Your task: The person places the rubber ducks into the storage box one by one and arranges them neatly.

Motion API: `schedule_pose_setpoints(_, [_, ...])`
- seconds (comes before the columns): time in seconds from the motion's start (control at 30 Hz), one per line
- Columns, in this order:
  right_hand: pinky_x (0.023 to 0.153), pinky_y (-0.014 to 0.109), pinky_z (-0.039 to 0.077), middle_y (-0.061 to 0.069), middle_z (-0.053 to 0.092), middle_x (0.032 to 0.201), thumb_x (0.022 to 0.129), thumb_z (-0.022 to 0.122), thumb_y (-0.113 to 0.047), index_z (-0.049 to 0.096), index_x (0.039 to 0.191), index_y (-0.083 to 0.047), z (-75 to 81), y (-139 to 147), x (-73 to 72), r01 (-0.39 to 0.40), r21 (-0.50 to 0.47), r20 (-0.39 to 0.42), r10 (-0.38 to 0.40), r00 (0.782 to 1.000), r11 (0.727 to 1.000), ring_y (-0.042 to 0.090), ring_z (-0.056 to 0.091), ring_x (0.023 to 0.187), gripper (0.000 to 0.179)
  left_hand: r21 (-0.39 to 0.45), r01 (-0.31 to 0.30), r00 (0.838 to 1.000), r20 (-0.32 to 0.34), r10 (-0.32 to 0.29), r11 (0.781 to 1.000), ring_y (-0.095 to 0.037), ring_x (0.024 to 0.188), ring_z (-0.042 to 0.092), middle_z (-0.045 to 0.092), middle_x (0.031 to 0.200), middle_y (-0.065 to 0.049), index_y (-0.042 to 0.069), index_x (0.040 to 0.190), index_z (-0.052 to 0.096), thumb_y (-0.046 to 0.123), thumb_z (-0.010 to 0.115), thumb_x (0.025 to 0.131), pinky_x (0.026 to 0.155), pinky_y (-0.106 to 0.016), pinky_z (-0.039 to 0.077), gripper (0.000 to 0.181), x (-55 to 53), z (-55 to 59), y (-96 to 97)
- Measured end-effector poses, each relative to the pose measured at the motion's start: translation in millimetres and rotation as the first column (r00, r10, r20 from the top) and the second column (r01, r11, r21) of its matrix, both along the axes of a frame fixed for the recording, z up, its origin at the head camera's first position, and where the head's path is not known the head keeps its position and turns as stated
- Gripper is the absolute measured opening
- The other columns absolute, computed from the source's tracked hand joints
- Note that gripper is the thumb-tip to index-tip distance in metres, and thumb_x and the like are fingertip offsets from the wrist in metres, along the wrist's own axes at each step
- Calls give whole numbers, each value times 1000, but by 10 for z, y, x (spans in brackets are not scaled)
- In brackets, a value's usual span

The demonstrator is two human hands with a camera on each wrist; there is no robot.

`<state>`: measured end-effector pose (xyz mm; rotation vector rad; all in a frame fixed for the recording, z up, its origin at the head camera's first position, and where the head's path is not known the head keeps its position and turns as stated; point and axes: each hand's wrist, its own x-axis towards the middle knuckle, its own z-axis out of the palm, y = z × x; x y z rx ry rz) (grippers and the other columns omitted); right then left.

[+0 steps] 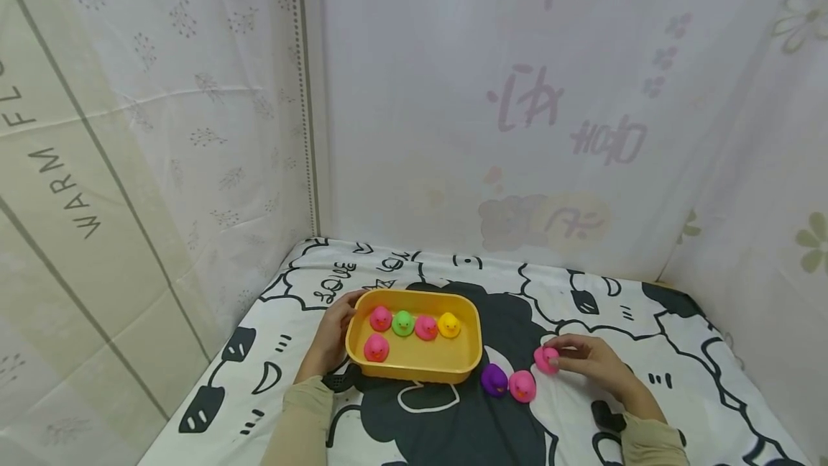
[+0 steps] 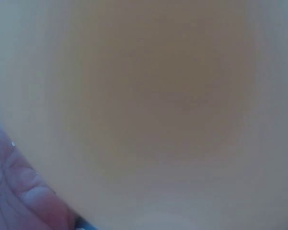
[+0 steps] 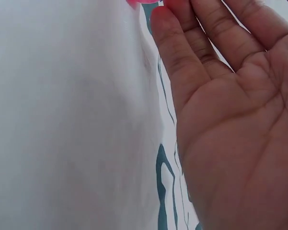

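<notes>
In the head view my left hand [image 1: 334, 333] holds the left end of a yellow plastic tray [image 1: 420, 372], its fingers at the back left corner. Inside the tray, a back row has a pink, a green [image 1: 403, 323], a pink and a yellow rubber duck [image 1: 449, 325]; another pink duck [image 1: 376, 348] sits in front. To the right, my right hand [image 1: 591, 362] pinches a pink rubber duck [image 1: 545, 359] between thumb and fingers. Close by stand a purple duck [image 1: 494, 380] and a pink duck [image 1: 522, 386], side by side. A blurred surface fills most of the left wrist view.
A black-and-white patterned cloth [image 1: 272, 394] covers the surface under everything. Pale printed curtains [image 1: 414, 128] hang behind it and along both sides.
</notes>
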<state>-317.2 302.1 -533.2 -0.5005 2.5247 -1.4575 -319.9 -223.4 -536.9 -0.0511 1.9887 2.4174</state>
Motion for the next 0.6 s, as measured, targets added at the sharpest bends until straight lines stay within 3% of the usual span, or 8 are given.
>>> schedule_pose_setpoints(0.27, [91,22,51,18,65,127,90,73,-15,66,125,-3,-32,14,1,-113,-62,20,114,993,992,9,65,111,38,1,0,1000,13,0,1000,-31,126,51,53,141,-8,10,140,55,11,39,90,107,-41,44,52,1,17,2])
schedule_pose_setpoints(0.6, [90,21,52,19,65,126,89,74,-15,67,124,-4,20,-4,-4,-115,-60,20,116,993,992,7,65,112,38,1,-4,1000,11,4,1000,-31,127,51,53,142,-9,10,140,54,12,40,89,108,-40,43,53,7,28,7])
